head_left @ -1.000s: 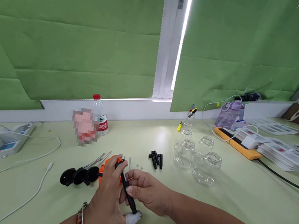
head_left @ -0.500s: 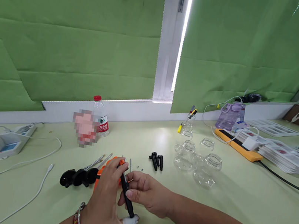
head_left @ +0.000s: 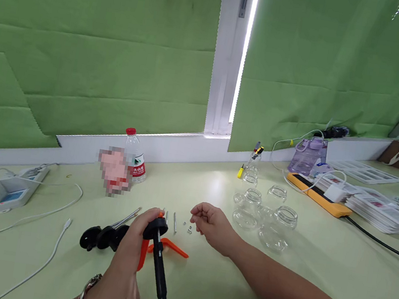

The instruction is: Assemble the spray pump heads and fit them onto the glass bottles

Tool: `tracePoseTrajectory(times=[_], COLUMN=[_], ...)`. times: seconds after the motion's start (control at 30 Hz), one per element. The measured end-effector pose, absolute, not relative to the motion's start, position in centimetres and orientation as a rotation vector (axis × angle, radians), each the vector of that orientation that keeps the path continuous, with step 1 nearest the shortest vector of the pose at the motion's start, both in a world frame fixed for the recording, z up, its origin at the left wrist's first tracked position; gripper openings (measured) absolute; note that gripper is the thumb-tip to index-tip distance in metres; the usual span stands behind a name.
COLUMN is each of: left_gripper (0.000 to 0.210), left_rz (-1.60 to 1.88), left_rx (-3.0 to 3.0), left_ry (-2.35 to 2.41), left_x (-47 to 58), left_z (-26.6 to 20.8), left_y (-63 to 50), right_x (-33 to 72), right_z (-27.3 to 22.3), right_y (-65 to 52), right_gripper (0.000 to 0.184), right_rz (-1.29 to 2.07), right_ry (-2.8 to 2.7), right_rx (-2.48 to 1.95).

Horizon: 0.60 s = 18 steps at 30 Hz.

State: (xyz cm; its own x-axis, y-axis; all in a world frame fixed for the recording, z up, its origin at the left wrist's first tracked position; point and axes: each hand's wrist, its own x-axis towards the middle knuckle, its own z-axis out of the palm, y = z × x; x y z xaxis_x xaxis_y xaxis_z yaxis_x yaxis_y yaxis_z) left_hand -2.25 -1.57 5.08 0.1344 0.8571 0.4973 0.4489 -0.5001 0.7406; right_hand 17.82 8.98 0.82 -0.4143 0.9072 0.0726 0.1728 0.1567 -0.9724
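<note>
My left hand (head_left: 125, 268) grips a black grinder core upright but tilted, with a round black disc (head_left: 155, 228) at the top, a metal rod and a black sleeve (head_left: 159, 268). Its lower end rests against my thumb, which is wrapped in white. Just beyond, my right hand (head_left: 212, 226) is held low over the table, fingers curled and drawn together beside several tiny metal nuts (head_left: 189, 229). Anything between those fingertips is too small to make out. Orange handle-like pieces (head_left: 173, 247) and metal rods (head_left: 175, 223) lie behind the left hand.
More black disc parts with rods (head_left: 98, 238) lie at the left. Several clear glass jars (head_left: 277, 231) stand at the right, with a screwdriver jar (head_left: 253, 162) behind. A water bottle (head_left: 138, 165), power strip (head_left: 320, 196), white trays (head_left: 381, 211) and white cables (head_left: 52, 252) surround the area.
My right hand has let go of the black core and moved up and right to the nuts, now covering the small black tubes. The left hand has lowered and turned the core, exposing its disc.
</note>
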Motion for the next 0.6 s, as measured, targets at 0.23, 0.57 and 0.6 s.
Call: tracePoseTrajectory(times=[0.23,0.57,0.6], left_gripper=[0.061,0.079,0.077], left_rz=[1.006,0.843,0.826], left_rx=[1.312,1.088,1.028], left_ry=[1.188,0.945,0.938], left_x=[-1.4,-2.5,-2.4], left_z=[6.0,5.6,5.6], left_y=[2.2,-2.2,-1.9], right_x=[17.8,17.4,17.4], right_z=[0.3,0.1,0.0], right_y=[8.6,9.0,9.0], right_gripper=[0.02,0.018,0.017], right_rz=[0.699,0.566,0.562], right_ry=[-2.327,-2.487,-2.483], right_rx=[-1.154,-1.222,-1.229])
